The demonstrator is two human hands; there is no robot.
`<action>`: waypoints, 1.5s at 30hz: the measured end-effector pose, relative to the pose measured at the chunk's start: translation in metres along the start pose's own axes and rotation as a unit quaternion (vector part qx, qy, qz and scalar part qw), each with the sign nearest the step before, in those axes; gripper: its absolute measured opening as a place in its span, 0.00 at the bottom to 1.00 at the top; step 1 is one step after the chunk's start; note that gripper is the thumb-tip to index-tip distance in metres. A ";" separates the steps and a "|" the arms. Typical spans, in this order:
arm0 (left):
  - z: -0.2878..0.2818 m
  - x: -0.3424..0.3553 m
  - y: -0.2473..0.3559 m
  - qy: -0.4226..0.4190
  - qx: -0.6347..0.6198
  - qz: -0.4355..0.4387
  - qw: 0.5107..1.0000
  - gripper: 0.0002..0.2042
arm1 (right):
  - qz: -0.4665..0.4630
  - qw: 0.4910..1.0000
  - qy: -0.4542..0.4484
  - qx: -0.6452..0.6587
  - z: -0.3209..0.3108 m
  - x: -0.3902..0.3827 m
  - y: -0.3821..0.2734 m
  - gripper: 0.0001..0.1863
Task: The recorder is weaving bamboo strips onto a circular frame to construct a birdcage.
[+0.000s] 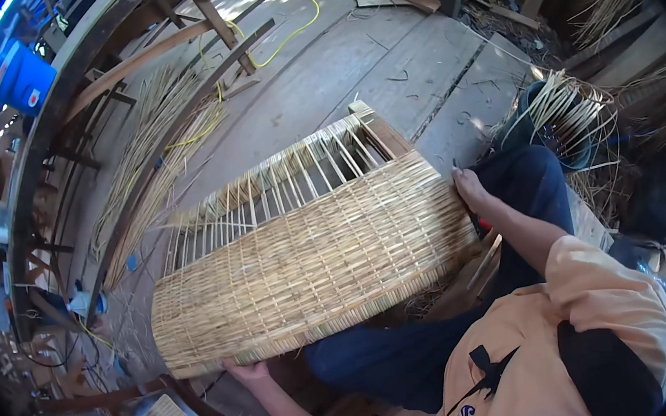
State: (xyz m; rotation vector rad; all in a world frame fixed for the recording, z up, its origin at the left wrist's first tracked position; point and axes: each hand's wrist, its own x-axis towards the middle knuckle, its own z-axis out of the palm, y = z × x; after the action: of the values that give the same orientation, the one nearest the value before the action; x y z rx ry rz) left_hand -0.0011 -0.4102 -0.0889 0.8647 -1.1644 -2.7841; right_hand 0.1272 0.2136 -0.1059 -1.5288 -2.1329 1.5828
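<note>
A large woven wicker panel (306, 260), straw-coloured, lies tilted across my lap and out to the left. Close weave covers its near part; toward the far side bare upright rods show with gaps between them, and a woven band runs along the far edge. A wooden frame piece (382, 132) stands at its far right corner. My left hand (246, 371) grips the near lower edge toward the left, its fingers partly hidden beneath. At the right end, my right hand (472, 190) is closed on the panel's side edge, fingertips partly out of sight.
Long loose cane strips (148, 138) lie on the plank floor (315, 54) beyond a curved dark bar at left. A dark basket of strips (561, 116) stands right of my knee. A yellow cord (305, 34) runs across the floor. A blue bucket (22, 77) is at far left.
</note>
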 end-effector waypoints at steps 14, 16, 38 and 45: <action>0.040 -0.083 0.037 0.037 0.094 0.125 0.987 0.34 | -0.025 0.992 0.122 -0.033 0.050 -0.017 0.050 0.20; 0.073 -0.135 0.035 -0.061 0.121 0.170 0.976 0.33 | -0.001 0.983 0.092 -0.156 0.056 0.007 0.063 0.21; 0.089 -0.433 -0.084 -0.041 0.607 -0.228 0.760 0.25 | -0.193 0.977 -0.070 -0.059 0.039 -0.042 -0.006 0.12; 0.179 -0.433 -0.036 -0.187 0.543 -0.192 0.796 0.20 | -0.109 0.991 -0.070 -0.045 -0.115 -0.092 0.002 0.21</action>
State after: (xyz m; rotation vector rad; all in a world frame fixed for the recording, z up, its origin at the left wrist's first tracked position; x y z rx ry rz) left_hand 0.2862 -0.1764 0.2013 0.5346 -3.0951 -2.3769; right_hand 0.2393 0.2243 -0.0114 -1.1872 -2.3814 1.5821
